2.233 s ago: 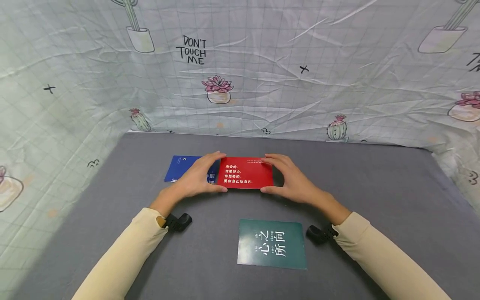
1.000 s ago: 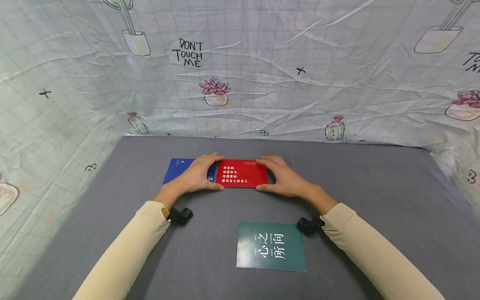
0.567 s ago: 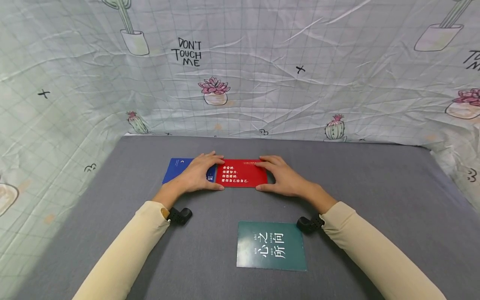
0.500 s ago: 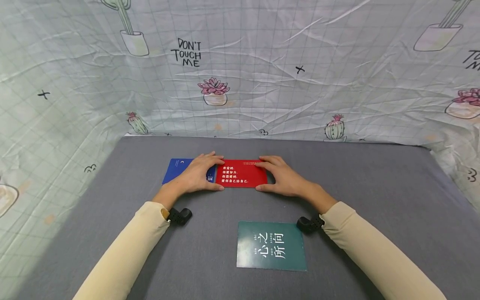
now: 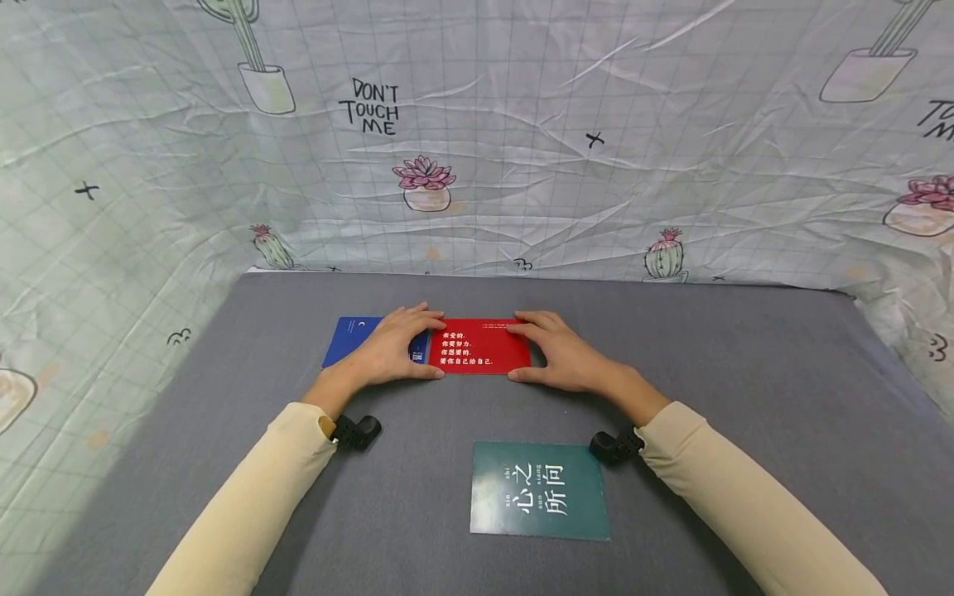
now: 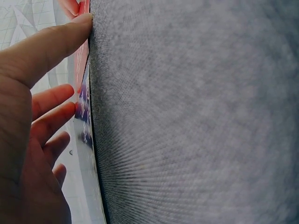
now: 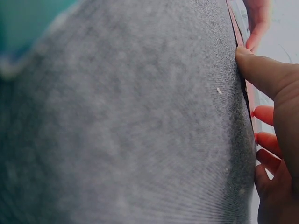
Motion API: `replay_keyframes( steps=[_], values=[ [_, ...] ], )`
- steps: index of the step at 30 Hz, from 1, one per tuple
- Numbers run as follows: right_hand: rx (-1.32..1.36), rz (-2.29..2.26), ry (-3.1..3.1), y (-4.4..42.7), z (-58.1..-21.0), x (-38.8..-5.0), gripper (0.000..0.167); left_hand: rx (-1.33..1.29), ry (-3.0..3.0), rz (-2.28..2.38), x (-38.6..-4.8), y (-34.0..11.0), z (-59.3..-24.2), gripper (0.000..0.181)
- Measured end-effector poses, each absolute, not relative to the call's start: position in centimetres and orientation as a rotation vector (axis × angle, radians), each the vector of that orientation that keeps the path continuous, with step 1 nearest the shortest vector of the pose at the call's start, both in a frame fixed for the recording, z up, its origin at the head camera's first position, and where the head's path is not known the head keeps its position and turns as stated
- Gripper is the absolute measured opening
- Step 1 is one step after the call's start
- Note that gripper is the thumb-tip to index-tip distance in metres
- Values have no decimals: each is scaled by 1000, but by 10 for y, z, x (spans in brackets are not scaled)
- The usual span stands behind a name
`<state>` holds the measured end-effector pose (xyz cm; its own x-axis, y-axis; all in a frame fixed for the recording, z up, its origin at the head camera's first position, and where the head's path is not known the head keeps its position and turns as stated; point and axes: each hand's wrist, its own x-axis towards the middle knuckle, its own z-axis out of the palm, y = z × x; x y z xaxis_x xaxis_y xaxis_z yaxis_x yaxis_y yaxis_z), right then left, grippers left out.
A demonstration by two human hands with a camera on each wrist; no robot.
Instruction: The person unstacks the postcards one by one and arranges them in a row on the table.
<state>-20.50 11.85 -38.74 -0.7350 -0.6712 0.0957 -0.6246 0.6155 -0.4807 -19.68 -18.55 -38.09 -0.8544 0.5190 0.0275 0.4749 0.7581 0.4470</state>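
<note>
A thin red notebook with white writing lies flat on the grey table near its far side. My left hand grips its left end, thumb at the near edge and fingers at the far edge. The right hand grips the right end in the same manner. Under the left hand lies a blue notebook, partly hidden, its right edge close against the red one; I cannot tell whether they touch. In the left wrist view the left thumb rests on the red notebook's edge. The right thumb does likewise in the right wrist view.
Nearer to me, between the forearms, lies a green notebook with white characters. Grey cloth covers the table. A patterned curtain hangs behind it and along the left side. A black wrist camera sits near the green notebook's far right corner.
Both hands have brought the red notebook slightly left and down onto the table, beside the blue one. Over the last half second, the hands and notebooks have stayed still.
</note>
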Motion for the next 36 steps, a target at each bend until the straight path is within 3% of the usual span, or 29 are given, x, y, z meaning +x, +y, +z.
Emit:
replay_keyframes(
  steps=[12, 21, 36],
  values=[
    [-1102, -765, 2731, 117, -384, -205, 70, 812, 2852, 684, -198, -186, -378, 71],
    [-1059, -792, 2715, 120, -380, -204, 73, 837, 2884, 694, -192, -183, -375, 82],
    [-1105, -837, 2788, 147, -349, -162, 78, 834, 2813, 1132, -114, -149, -353, 80]
  ],
)
